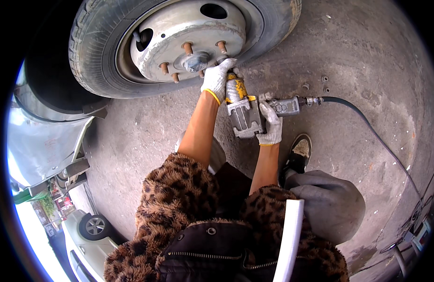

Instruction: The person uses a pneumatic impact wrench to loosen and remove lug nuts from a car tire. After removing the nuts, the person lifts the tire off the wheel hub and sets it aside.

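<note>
A large wheel [188, 35] with a grey steel rim stands at the top of the view. Several rusty studs [188, 48] stick out around its hub [196, 61]. My left hand [217, 79], in a white glove with a yellow cuff, is closed round the nose end of a grey and yellow air impact wrench [245, 115], close against the lower right of the hub. The wrench's socket end is mostly hidden by that hand. My right hand [272, 124], gloved alike, grips the wrench's handle, where a dark air hose [362, 117] joins.
Several loose nuts [326, 90] lie on the concrete floor [348, 61] right of the wheel. The hose curves away along the right side. My shoe [300, 149] is just below the wrench handle. A parked car [87, 239] shows at lower left, and a white tube [289, 239] at the bottom.
</note>
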The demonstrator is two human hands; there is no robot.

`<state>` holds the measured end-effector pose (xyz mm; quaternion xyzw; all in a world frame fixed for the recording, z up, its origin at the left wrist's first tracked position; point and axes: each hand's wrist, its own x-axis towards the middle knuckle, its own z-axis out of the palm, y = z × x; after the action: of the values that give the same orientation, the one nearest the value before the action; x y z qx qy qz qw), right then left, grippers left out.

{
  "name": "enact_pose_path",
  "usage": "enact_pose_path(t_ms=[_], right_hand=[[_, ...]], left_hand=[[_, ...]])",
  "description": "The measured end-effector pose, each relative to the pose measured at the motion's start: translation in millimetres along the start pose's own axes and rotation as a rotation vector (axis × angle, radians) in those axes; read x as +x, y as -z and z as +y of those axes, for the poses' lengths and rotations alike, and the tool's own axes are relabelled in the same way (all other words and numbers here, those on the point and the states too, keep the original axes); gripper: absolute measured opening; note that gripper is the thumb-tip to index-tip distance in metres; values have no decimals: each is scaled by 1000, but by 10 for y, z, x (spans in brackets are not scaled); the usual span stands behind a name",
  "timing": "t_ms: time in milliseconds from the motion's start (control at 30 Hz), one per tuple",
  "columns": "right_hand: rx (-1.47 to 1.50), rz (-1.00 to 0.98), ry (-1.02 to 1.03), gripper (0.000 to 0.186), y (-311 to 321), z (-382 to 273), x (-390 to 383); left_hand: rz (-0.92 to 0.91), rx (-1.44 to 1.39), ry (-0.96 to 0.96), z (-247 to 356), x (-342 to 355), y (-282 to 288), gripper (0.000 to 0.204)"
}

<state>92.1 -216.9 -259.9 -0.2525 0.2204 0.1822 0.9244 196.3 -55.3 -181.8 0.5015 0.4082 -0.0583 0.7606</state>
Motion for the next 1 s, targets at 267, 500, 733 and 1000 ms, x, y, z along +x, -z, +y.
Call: enact_pose_path(t_ms=[267,500,733,1000], right_hand=[[71,92,-81,32,-46,-35,40],[-4,82,-35,30,-68,-67,36],[90,168,-147,30,-224,-167,-33],[60,154,-135,32,-160,-139,20]], left_hand=[[12,23,1,-18,44,23,13],[9,30,-6,0,15,-6,13],[-9,112,-56,14,-2,49,25],[165,1418,-496,638,-1184,154,54]])
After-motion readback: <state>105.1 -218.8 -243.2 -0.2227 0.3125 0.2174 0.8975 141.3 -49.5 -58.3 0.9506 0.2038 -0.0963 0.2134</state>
